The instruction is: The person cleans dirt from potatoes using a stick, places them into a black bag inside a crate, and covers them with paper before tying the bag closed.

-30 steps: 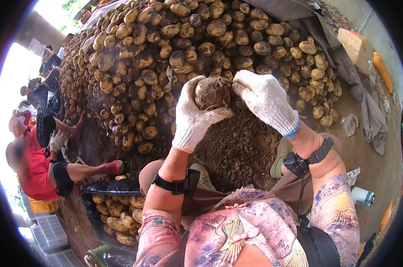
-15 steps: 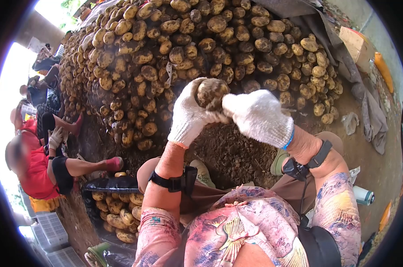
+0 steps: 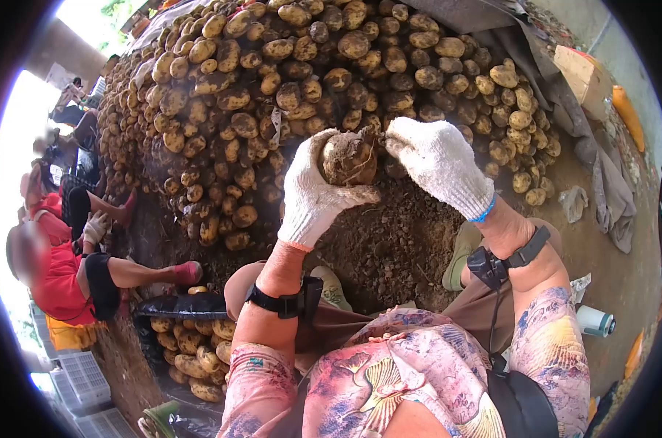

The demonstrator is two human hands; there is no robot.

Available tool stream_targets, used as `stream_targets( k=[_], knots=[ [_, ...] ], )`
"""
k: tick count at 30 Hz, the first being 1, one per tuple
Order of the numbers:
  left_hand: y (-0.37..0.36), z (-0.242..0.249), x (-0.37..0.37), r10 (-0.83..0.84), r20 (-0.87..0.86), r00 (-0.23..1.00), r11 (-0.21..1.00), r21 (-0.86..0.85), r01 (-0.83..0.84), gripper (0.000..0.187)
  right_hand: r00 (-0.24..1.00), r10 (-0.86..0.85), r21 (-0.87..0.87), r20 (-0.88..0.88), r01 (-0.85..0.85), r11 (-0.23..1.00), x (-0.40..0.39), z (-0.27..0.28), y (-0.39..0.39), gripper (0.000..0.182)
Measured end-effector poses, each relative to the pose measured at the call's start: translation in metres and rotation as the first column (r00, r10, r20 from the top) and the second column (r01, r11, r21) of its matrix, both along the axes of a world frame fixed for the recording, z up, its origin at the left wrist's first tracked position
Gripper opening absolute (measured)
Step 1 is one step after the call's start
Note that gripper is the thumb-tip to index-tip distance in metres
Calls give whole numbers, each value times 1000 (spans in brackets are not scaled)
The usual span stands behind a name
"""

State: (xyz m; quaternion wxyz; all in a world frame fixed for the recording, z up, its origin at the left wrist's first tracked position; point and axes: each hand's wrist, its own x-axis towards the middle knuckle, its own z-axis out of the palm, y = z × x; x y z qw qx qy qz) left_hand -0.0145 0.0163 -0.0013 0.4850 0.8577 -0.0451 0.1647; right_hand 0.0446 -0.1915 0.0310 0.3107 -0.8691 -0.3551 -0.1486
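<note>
In my white-gloved left hand [image 3: 312, 191] is a soil-caked potato [image 3: 347, 159] with thin roots trailing over it. The thumb lies below it and the fingers curl around its left side. My right hand [image 3: 442, 166], also in a white glove, is closed just to the right of the potato. Its fingertips are pressed together near some dark root or soil at the potato's upper right edge; what they pinch is too small to make out. Behind both hands rises a large potato pile [image 3: 272, 95], many of its potatoes dirt-covered.
A black-lined container [image 3: 166, 301] with potatoes stands at my left knee. A person in red [image 3: 60, 274] sits farther left, near grey crates [image 3: 86, 376]. At the right are a grey cloth [image 3: 608, 175], a cardboard box [image 3: 583, 80] and a white-and-teal cylinder [image 3: 596, 321]. Loose soil [image 3: 389, 255] covers the ground between my feet.
My right hand has moved right and slightly up, off the front of the potato, so more of its soil-covered surface shows. My left hand keeps its hold in nearly the same place.
</note>
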Motion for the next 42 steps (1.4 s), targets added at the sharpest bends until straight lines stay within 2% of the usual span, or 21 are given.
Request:
stream_targets(
  k=[6, 8, 9, 10, 11, 13, 14, 16, 20, 23, 25, 26, 27, 29, 30, 31, 35, 38, 40, 41, 42],
  knots=[
    [7, 0, 7, 48, 42, 998, 983, 174, -55, 89, 992, 86, -90, 90, -78, 993, -3, -5, 13, 11],
    [9, -11, 14, 11, 67, 998, 992, 128, -20, 89, 991, 89, -177, 99, -71, 982, -8, -4, 17, 9],
    [8, -11, 16, -23, 99, 995, 996, 83, 14, 89, 949, 240, -197, 206, -200, 960, -16, 0, 19, 9],
    [12, -1, 11, -68, 119, 990, 937, 348, 23, 82, 956, 253, -211, 149, -219, 953, -21, -2, 20, 9],
    [11, -6, 11, -59, 90, 994, 925, 379, 20, 81, 961, 263, -221, 90, -238, 946, -25, -6, 22, 9],
    [10, -18, 17, -50, -21, 999, 975, 217, 53, 81, 969, 246, -260, 38, -228, 938, -22, -13, 23, 9],
    [10, -22, 18, -46, -19, 999, 975, 217, 49, 81, 975, 209, -177, 70, -194, 965, -20, -17, 23, 9],
    [8, -18, 19, -47, 15, 999, 999, -1, 47, 83, 981, 152, -53, 123, -146, 988, -13, -16, 18, 11],
    [3, 1, 9, 5, 38, 999, 997, 72, -8, 77, 985, 55, -77, 162, -43, 996, -6, -8, 14, 9],
    [-5, 8, 2, 18, -86, 996, 998, -60, -23, 72, 994, 35, -107, 101, -24, 994, 3, -11, 13, 14],
    [-1, 10, 2, 27, -119, 993, 999, 22, -24, 75, 966, 58, -21, 251, -55, 998, 11, -21, 17, 16],
    [0, 9, 0, 18, -68, 998, 990, 142, -9, 76, 969, 19, -131, 248, 14, 991, 12, -23, 18, 16],
    [-1, 10, -1, 0, -13, 1000, 965, 262, 3, 77, 983, -53, -389, 177, 120, 913, 30, -26, 17, 16],
    [-13, 10, -7, -208, 4, 978, 975, 79, 207, 81, 991, -68, -347, 117, 105, 932, 48, -56, 10, 16],
    [-12, 12, -5, -176, 1, 984, 979, 101, 175, 81, 985, -170, -324, 5, 163, 932, 39, -38, 19, 14],
    [-11, 12, -6, -123, -7, 992, 986, 110, 123, 81, 985, -151, -201, 85, 165, 965, 44, -44, 23, 14],
    [5, 9, -3, 18, 16, 1000, 1000, 9, -18, 84, 995, -96, 94, -27, 98, 991, 47, -36, 27, 15],
    [7, 12, -4, 89, 71, 994, 995, 30, -91, 86, 999, 17, 109, -49, -12, 994, 31, -14, 26, 13],
    [8, 11, -1, 94, 66, 993, 995, -22, -93, 87, 978, 22, 202, -208, 21, 979, 22, -3, 27, 11],
    [9, 11, 1, 93, 58, 994, 994, -67, -89, 87, 979, 27, 199, -204, 14, 980, 19, 1, 28, 11],
    [10, 11, 2, 97, 61, 993, 993, -70, -93, 87, 997, 63, 180, -55, -52, 982, 16, 5, 28, 11]
  ],
)
